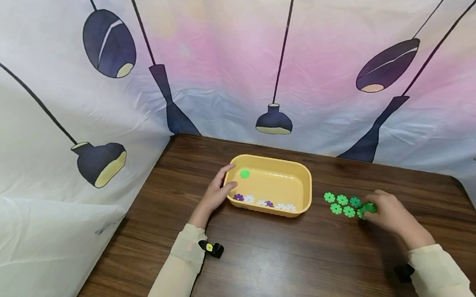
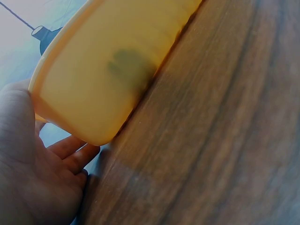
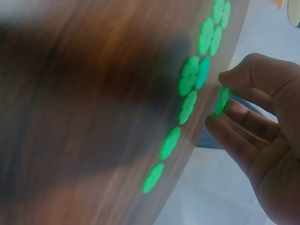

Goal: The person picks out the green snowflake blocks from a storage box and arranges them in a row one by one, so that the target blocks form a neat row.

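My left hand (image 1: 215, 193) holds the left end of a yellow plastic tray (image 1: 308, 193), its thumb over the rim. In the left wrist view, the fingers of this hand (image 2: 47, 173) lie against the outside of the tray (image 2: 93, 89). At the right, my right hand (image 1: 390, 216) pinches a green flower-shaped disc (image 3: 222, 100) between thumb and fingers, just off the table. Several more green discs (image 1: 336, 208) lie flat in rows left of that hand, one of them a darker green disc (image 1: 355, 202). The hand partly covers the row in the head view.
Inside the tray are one green disc (image 1: 245, 173) near the far left corner and, along the near wall, several white discs (image 1: 249, 199) and purple ones (image 1: 238, 197). The brown wooden table (image 1: 261, 265) ends at a printed cloth (image 1: 228, 71) behind.
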Demonstrator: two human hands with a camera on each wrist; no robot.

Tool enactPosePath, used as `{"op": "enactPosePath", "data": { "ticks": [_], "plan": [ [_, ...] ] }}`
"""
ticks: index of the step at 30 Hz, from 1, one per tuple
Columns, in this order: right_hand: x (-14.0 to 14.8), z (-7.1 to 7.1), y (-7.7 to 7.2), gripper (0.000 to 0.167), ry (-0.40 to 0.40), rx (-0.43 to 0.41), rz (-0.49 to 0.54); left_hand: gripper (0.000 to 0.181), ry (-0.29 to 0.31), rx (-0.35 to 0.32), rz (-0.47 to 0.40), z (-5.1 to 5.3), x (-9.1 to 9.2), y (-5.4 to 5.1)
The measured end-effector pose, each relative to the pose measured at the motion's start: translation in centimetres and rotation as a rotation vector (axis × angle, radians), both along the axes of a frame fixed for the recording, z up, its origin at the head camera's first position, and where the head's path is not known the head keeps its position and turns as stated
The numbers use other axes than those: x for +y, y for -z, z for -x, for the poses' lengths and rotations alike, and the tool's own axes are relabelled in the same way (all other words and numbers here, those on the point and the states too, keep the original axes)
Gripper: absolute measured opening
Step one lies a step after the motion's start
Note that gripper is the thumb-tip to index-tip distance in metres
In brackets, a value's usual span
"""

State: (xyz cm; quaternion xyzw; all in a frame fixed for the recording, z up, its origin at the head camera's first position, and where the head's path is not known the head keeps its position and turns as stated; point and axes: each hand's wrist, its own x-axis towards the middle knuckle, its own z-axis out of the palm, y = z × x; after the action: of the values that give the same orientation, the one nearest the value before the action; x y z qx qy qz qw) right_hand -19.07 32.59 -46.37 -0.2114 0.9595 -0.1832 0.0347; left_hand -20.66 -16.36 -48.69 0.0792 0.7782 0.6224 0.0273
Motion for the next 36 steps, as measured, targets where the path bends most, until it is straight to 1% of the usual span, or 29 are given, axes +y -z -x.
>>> {"op": "enactPosePath", "data": {
  "ticks": [3, 7, 13, 16, 20, 28, 36],
  "plan": [
    [0.8, -0.3, 0.5, 0.026, 0.012, 0.014, 0.007, 0.057, 0.005, 0.003, -0.002, 0.0, 0.0, 0.0],
    [1.7, -0.7, 1.1, 0.031, 0.022, 0.03, 0.017, 0.058, 0.007, 0.005, -0.001, 0.0, 0.0, 0.0],
    [2.6, -1.0, 1.4, 0.035, 0.061, -0.011, 0.011, 0.057, 0.003, 0.011, 0.0, 0.1, 0.0, 0.0],
    [2.7, -1.0, 1.8, 0.034, 0.074, -0.032, 0.007, 0.058, 0.002, 0.014, 0.002, 0.1, 0.0, 0.0],
    [2.7, -1.2, 2.1, 0.033, 0.078, -0.039, 0.006, 0.058, 0.007, 0.011, -0.001, 0.1, 0.0, 0.1],
    [2.6, -1.4, 2.4, 0.034, 0.089, -0.037, 0.004, 0.058, 0.015, 0.004, -0.004, 0.0, 0.0, 0.3],
    [2.7, -1.4, 2.5, 0.032, 0.098, -0.039, 0.03, 0.058, 0.021, 0.013, -0.011, 0.0, -0.1, 0.3]
  ]
}}
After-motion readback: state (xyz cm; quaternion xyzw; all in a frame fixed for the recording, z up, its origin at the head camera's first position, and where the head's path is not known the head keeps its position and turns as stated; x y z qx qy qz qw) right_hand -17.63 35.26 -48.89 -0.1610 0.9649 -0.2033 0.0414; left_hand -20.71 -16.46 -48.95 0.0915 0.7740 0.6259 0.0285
